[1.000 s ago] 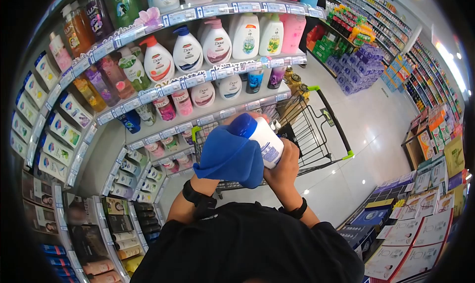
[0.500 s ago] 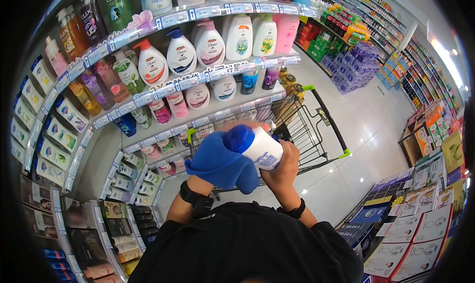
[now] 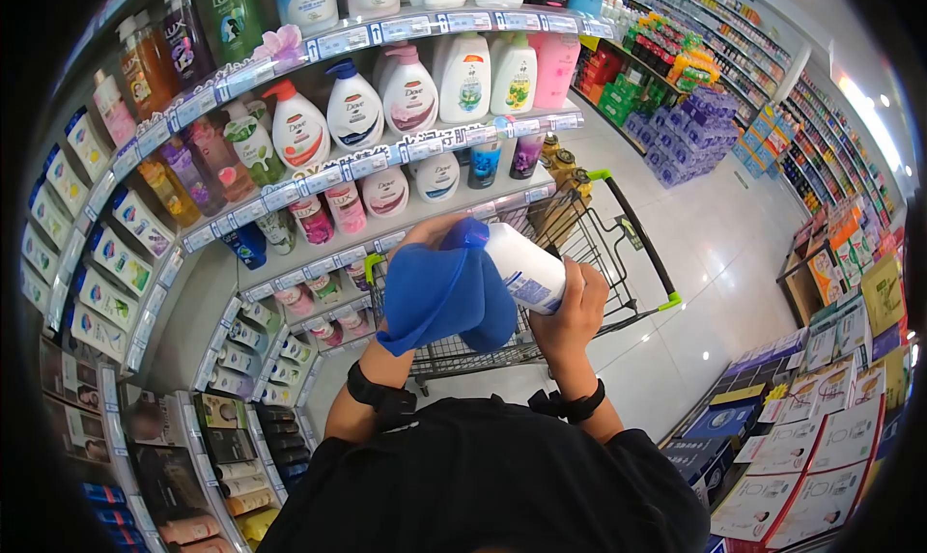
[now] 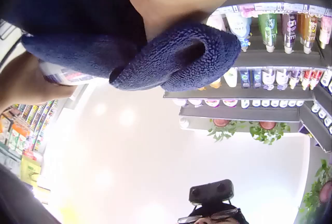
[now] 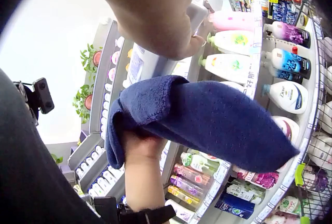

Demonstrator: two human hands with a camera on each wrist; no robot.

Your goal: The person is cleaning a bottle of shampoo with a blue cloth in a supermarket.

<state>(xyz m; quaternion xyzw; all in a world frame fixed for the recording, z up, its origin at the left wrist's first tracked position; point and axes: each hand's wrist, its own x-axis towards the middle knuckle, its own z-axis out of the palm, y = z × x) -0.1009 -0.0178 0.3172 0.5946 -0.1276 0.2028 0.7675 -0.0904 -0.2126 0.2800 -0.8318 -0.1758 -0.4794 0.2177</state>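
Observation:
A white bottle [image 3: 524, 268] with a blue cap [image 3: 467, 232] is held slantwise above the shopping cart. My right hand [image 3: 570, 311] grips its lower end, with the thumb along the side. A blue towel [image 3: 449, 297] hangs over my left hand [image 3: 430, 232], which holds it against the cap end. Most of the left fingers are hidden by the cloth. In the right wrist view the towel [image 5: 207, 120] drapes in a long fold from the left hand [image 5: 142, 146], below the bottle [image 5: 150, 63].
Shelves of pump bottles [image 3: 410, 99] curve around the front and left. The cart [image 3: 618, 254] stands just beyond the hands, with gold bottles [image 3: 565, 191] beside the shelf end. Stacked boxes [image 3: 821, 408] line the right side; purple packs [image 3: 690, 133] are piled farther back.
The bottle has turned so its cap now shows less, partly behind the towel. My right hand has shifted a little to the right, and the left hand has moved higher around the cap end.

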